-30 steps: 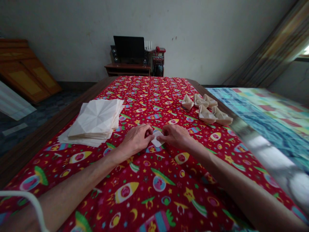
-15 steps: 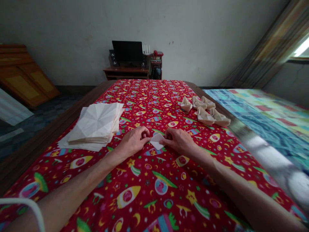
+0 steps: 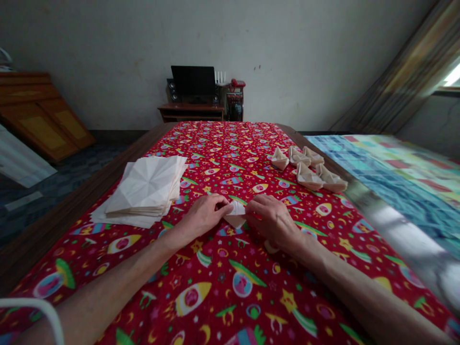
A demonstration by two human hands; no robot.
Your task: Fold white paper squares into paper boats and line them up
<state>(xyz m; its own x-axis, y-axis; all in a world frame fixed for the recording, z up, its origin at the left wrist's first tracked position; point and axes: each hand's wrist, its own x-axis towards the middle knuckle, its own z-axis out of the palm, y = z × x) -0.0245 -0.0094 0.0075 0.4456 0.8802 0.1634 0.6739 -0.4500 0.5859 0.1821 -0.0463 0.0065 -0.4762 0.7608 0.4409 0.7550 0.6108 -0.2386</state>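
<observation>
Between my hands, low over the red patterned cloth (image 3: 223, 268), is a small folded piece of white paper (image 3: 236, 219). My left hand (image 3: 209, 211) pinches its left edge between thumb and fingers. On the other side, my right hand (image 3: 271, 218) grips the right edge, its fingers curled and partly hiding the paper. Left of my hands lies a stack of creased white paper sheets (image 3: 143, 184), the top one marked with star-like fold lines. Several folded paper boats (image 3: 309, 176) sit in two rows to the right.
A dark wooden table edge (image 3: 108, 194) runs along the left of the cloth. At the far end a monitor (image 3: 193, 80) stands on a small desk (image 3: 192, 109). A bed (image 3: 377, 163) lies to the right. A white cable (image 3: 46, 306) curves at the lower left.
The paper between my fingers has changed shape, its upper part now folded up in pleats. My right hand has turned over it slightly. The whole view has shifted a little.
</observation>
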